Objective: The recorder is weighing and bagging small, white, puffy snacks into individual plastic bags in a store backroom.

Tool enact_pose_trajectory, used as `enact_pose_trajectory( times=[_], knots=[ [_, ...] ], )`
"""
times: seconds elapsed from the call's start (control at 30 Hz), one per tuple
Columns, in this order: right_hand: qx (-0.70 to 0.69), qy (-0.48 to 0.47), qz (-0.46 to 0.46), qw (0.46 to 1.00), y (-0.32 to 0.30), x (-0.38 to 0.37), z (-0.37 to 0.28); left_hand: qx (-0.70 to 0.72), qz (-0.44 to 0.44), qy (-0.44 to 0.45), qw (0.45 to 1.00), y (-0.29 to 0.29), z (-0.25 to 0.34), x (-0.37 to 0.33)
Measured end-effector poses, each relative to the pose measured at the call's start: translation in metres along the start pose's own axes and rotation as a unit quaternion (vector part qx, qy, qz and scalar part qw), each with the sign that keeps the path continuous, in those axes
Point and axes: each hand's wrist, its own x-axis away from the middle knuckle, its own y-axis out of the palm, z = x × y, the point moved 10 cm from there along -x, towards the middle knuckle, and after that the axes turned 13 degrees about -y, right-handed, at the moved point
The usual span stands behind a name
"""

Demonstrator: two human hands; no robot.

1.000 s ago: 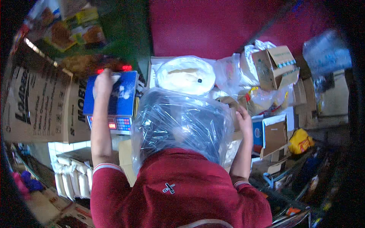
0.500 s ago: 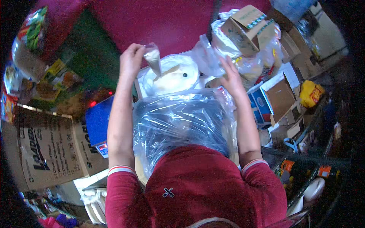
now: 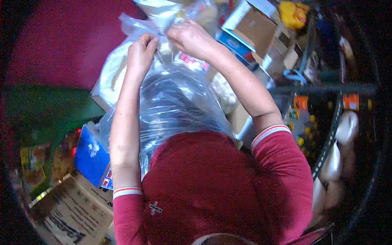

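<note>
Both my hands come together near the top, over a large clear plastic sheet [image 3: 179, 110] spread in front of my body. My left hand [image 3: 141, 57] pinches the upper part of a small clear plastic bag [image 3: 165, 48] with white powder at its bottom. On the other side, my right hand [image 3: 192, 38] has its fingers closed at the same bag's top; its fingertips are partly hidden. Left of my left hand sits a round white-lined tub [image 3: 113, 67] with pale powder inside. Loose clear plastic [image 3: 136, 25] lies just beyond my hands.
To the right stand an opened blue and white carton [image 3: 251, 30] and a yellow package [image 3: 294, 15]. Orange-labelled bottles [image 3: 300, 102] are at the far right. A blue box [image 3: 92, 153] and a brown printed carton [image 3: 75, 208] lie at the left. Red cloth or sheeting [image 3: 69, 41] spreads at the upper left.
The view has turned rightward. The small powder bag has gone from above the tub to between both hands. My right hand, previously open by the clear plastic, is now closed on the bag's top.
</note>
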Motion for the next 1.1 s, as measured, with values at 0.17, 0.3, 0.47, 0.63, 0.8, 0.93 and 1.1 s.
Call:
enact_pose_trajectory(
  times=[0.17,0.3,0.47,0.63,0.8,0.93,1.1],
  knots=[
    [-0.015,0.091,-0.010,0.996,-0.031,0.090,0.003,0.020,-0.159,-0.030,0.987,0.065,-0.032,0.026],
    [-0.019,0.197,-0.013,0.980,-0.034,0.177,-0.002,-0.321,-0.089,-0.109,0.937,0.024,-0.136,0.049],
    [-0.087,0.366,-0.024,0.926,0.000,0.286,-0.011,-0.185,-0.231,-0.273,0.915,-0.045,-0.247,0.133],
    [-0.155,0.497,-0.013,0.854,0.036,0.365,-0.034,-0.128,-0.098,-0.283,0.946,-0.116,-0.193,0.174],
    [-0.210,0.523,-0.066,0.823,0.125,0.420,-0.053,-0.141,-0.086,-0.298,0.940,-0.140,-0.199,0.204],
    [-0.288,0.538,0.022,0.792,0.172,0.422,-0.079,-0.045,-0.099,-0.344,0.933,-0.139,-0.201,0.217],
    [-0.274,0.505,-0.084,0.814,0.175,0.376,-0.080,-0.059,-0.080,-0.319,0.942,-0.144,-0.207,0.221]
  ],
)
